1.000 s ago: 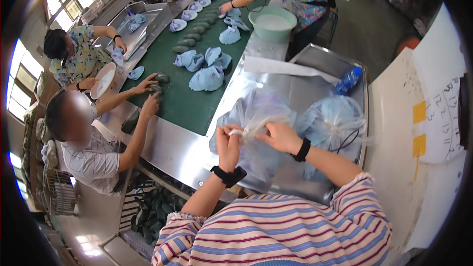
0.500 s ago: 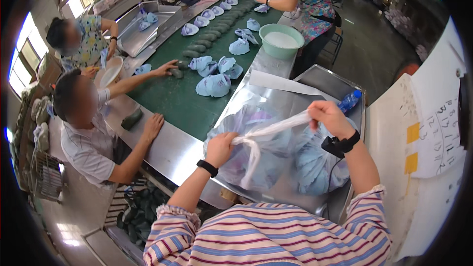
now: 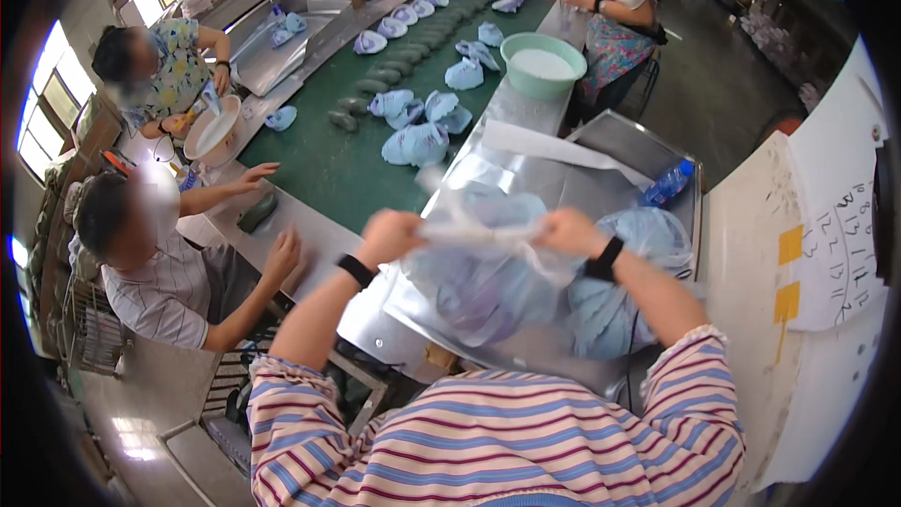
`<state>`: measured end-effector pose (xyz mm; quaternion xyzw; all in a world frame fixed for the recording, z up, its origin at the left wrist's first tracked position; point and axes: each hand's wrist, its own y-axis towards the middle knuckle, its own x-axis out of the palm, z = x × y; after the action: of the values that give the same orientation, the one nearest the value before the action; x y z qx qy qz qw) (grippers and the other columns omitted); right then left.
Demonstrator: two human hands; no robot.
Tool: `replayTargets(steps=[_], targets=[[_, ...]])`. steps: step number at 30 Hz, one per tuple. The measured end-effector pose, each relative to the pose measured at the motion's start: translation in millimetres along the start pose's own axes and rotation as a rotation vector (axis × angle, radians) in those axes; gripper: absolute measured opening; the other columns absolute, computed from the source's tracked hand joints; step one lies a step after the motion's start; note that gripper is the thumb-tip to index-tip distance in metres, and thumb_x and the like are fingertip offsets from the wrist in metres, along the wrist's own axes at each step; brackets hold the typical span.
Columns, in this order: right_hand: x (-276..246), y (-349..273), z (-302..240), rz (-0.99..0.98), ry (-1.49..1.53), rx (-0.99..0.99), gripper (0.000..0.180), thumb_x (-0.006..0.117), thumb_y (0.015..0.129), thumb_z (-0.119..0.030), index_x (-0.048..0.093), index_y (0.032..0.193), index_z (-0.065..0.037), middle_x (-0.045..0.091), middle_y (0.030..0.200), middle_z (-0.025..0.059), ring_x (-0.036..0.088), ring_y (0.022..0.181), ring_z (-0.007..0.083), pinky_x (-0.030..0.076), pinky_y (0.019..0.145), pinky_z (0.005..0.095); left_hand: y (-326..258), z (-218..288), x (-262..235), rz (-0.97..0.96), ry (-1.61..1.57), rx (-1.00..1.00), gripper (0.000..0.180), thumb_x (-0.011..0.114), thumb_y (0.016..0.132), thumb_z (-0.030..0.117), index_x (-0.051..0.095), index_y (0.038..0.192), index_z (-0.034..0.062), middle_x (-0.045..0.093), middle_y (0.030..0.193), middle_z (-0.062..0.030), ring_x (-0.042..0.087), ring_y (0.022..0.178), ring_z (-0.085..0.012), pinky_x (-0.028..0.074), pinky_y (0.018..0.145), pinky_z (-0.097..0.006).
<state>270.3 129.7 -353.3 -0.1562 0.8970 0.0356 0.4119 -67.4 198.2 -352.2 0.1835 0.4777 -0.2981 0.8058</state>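
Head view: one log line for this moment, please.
left hand: gripping bag top | right hand: gripping bag top | clear plastic bag: neck stretched between hands, light blue items inside | metal table: under bag

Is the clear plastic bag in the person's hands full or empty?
Full. The bag bulges with pale blue items seen through the plastic. The left hand and right hand pull its neck taut between them.

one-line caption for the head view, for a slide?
Left hand and right hand stretch the neck of a clear plastic bag of light-blue items over a metal table, beside a green conveyor belt.
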Motion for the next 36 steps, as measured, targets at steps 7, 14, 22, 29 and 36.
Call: replayTargets(steps=[7, 14, 22, 29, 36], targets=[[12, 22, -9, 0.074, -0.118, -0.206, 0.022, 0.065, 0.068, -0.023, 0.060, 0.081, -0.007, 0.062, 0.076, 0.0137, 0.060, 0.071, 0.0341, 0.046, 0.060, 0.0417, -12, 14, 36, 0.077, -0.273, -0.045, 0.039, 0.069, 0.073, 0.030, 0.060, 0.093, -0.0015, 0.063, 0.084, -0.0182, 0.062, 0.078, -0.0296, 0.048, 0.068, -0.035], [-19, 7, 4, 0.355, -0.355, -0.113, 0.014, 0.056, 0.076, -0.023, 0.058, 0.080, -0.010, 0.063, 0.081, 0.0135, 0.060, 0.074, 0.0357, 0.047, 0.058, 0.0433, -17, 8, 35, 0.202, -0.240, -0.089, 0.024, 0.053, 0.090, 0.021, 0.061, 0.082, 0.0000, 0.060, 0.070, -0.0082, 0.058, 0.064, -0.0156, 0.046, 0.063, -0.028], [-25, -8, 101, 0.411, -0.403, 0.337, 0.024, 0.044, 0.083, -0.018, 0.062, 0.099, -0.013, 0.065, 0.082, 0.0159, 0.063, 0.076, 0.0332, 0.049, 0.062, 0.0464, -39, 18, 2, 0.709, -1.347, -0.207, 0.020, 0.052, 0.089, 0.012, 0.047, 0.069, 0.0080, 0.048, 0.069, 0.0050, 0.039, 0.064, -0.0038, 0.033, 0.061, -0.021], [-53, 26, 0, 0.211, 0.958, 0.227, 0.020, 0.039, 0.092, -0.016, 0.054, 0.098, -0.005, 0.059, 0.079, 0.0050, 0.061, 0.065, 0.0142, 0.051, 0.045, 0.0313, -23, 24, -10, 0.026, -0.182, -0.129, 0.019, 0.061, 0.080, 0.023, 0.062, 0.093, 0.0094, 0.058, 0.063, -0.0075, 0.058, 0.059, -0.0187, 0.046, 0.057, -0.032], [-152, 12, 32, 0.494, 0.556, 0.358, 0.015, 0.042, 0.089, -0.011, 0.056, 0.089, -0.006, 0.058, 0.072, 0.0034, 0.058, 0.056, 0.0123, 0.040, 0.038, 0.0227, -24, -22, -58, 0.501, -0.793, -0.342, 0.025, 0.054, 0.087, 0.018, 0.055, 0.065, 0.0054, 0.048, 0.057, -0.0002, 0.053, 0.056, -0.0103, 0.043, 0.053, -0.025]])
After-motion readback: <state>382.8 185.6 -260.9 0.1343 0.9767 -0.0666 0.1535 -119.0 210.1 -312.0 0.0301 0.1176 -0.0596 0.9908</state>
